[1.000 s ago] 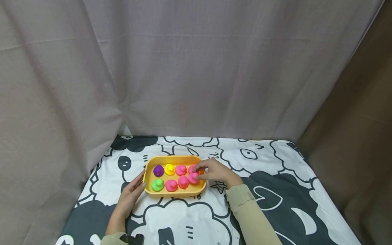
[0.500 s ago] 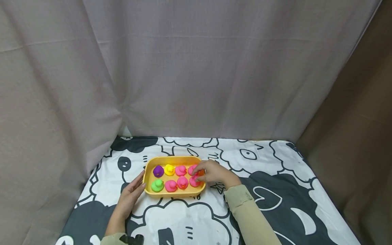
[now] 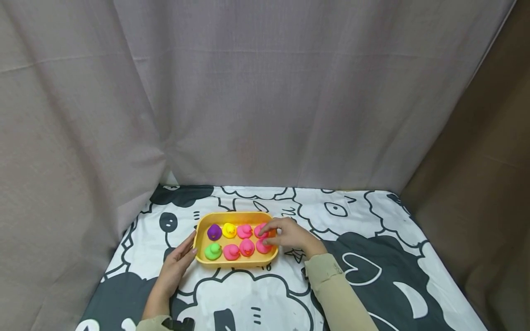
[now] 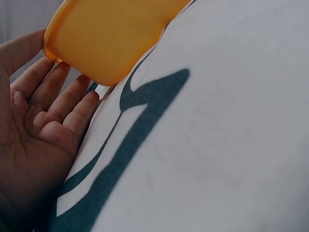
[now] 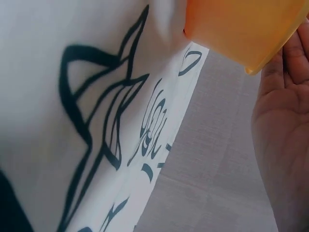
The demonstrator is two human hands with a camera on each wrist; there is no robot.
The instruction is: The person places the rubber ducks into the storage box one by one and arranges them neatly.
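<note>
A yellow tray [image 3: 236, 263] holds small toy ducks in two rows. At its left end are a purple duck [image 3: 214, 232] and a green duck [image 3: 213, 251]; a yellow duck [image 3: 229, 230] sits beside the purple one, and the rest are pink. My left hand [image 3: 175, 264] touches the tray's left end, fingers against the outer wall in the left wrist view. Over the right end reaches my right hand [image 3: 294, 236], thumb at the front pink duck [image 3: 263, 247] and index finger over the back pink duck [image 3: 261, 228]. Its fingertips are hidden by the tray in the right wrist view.
A white cloth [image 3: 256, 299] with black cartoon animals covers the table under the tray. Grey curtains [image 3: 265, 101] hang behind and at the left, and a brown-looking curtain [image 3: 476, 207] closes off the right side.
The front right pink duck shifted slightly towards the tray's front right corner, and the right thumb and index finger have spread apart. The left hand and tray stay practically in place.
</note>
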